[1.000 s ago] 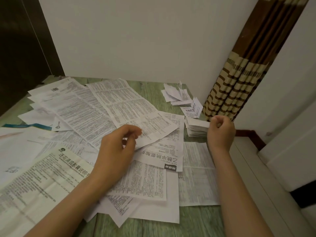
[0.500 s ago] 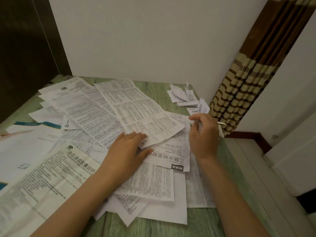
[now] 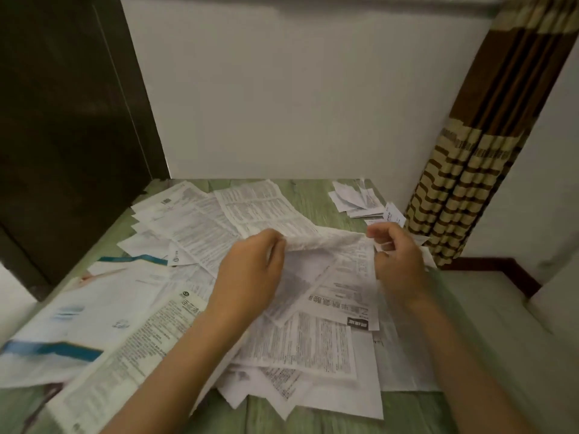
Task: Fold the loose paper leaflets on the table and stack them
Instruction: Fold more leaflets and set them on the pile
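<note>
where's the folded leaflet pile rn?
Head view: the folded leaflets sit at the table's far right corner, next to the striped curtain, just beyond the right hand, which with the left hand holds a loose leaflet.

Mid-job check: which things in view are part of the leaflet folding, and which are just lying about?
In the job: held leaflet, pinched by left hand and right hand; loose leaflets spread over the table; folded leaflets at the far right corner.
Lying about: striped curtain; dark panel; white wall.
</note>
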Tool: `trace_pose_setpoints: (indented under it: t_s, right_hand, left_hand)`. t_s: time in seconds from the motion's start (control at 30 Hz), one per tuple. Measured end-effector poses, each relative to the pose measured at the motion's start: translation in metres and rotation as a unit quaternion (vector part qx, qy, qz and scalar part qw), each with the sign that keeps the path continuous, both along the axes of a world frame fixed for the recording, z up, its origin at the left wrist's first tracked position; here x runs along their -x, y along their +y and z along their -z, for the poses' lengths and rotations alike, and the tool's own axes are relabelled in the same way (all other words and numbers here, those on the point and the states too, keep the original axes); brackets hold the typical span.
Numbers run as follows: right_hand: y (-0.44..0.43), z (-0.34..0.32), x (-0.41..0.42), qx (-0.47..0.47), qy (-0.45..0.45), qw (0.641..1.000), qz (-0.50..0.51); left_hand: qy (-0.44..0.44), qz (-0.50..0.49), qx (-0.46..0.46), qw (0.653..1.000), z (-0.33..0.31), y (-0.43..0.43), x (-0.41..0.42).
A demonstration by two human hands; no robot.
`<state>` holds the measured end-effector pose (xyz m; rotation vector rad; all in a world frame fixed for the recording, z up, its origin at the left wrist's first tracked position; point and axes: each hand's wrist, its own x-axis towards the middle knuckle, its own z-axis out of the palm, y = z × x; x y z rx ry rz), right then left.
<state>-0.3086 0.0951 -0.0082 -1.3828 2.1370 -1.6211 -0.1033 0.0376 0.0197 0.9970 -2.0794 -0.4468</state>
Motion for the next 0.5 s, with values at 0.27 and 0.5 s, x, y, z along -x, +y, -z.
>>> trace_pose_setpoints:
  t_s: [0.27, 0.5]
  right_hand:
    - [0.028, -0.067, -0.035, -0.165, -0.157, 0.919, -0.322]
    - [0.059, -0.069, -0.078, -0.151, -0.237, 0.889, -0.360]
  left_hand:
    - [0.086, 0.069, -0.117, 0.987, -0.070, 0.024, -0.069]
    - [0.236, 0.096, -0.348, 0.902, -0.071, 0.051, -0.111]
